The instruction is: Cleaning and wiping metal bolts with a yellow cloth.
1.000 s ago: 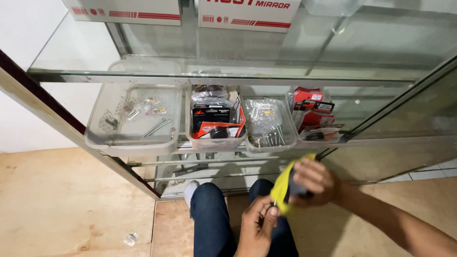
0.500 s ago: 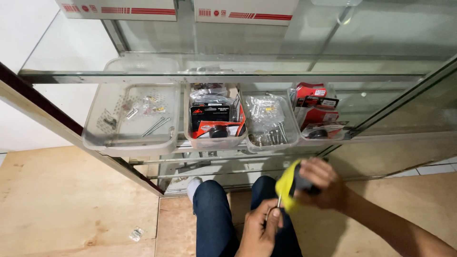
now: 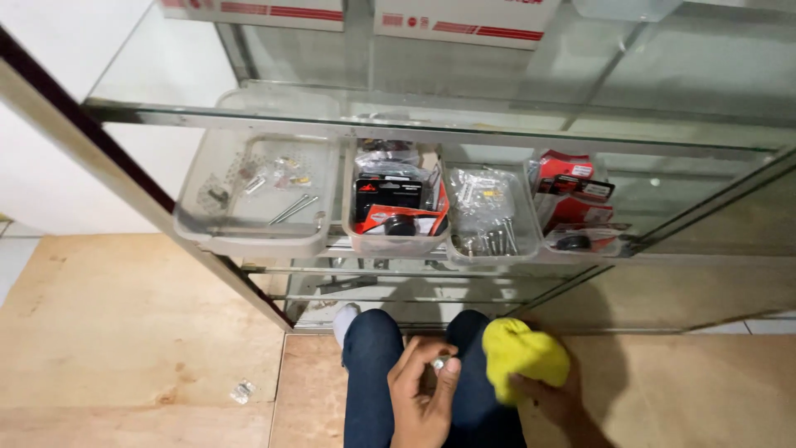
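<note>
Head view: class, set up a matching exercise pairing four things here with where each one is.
Things:
1. yellow cloth
2. small silver part
3. clear tray of screws
4. small clear bag

Places:
A. glass shelf
B. right hand
C. wooden floor
D. left hand fingertips

Pairs: 1-B, 2-D, 3-A, 4-C

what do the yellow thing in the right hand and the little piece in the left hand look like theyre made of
Yellow cloth: soft fabric, probably microfibre; it bunches in the right hand, matte.
Small piece: likely metal; silvery and glinting between the left hand fingertips, too small to be sure.
</note>
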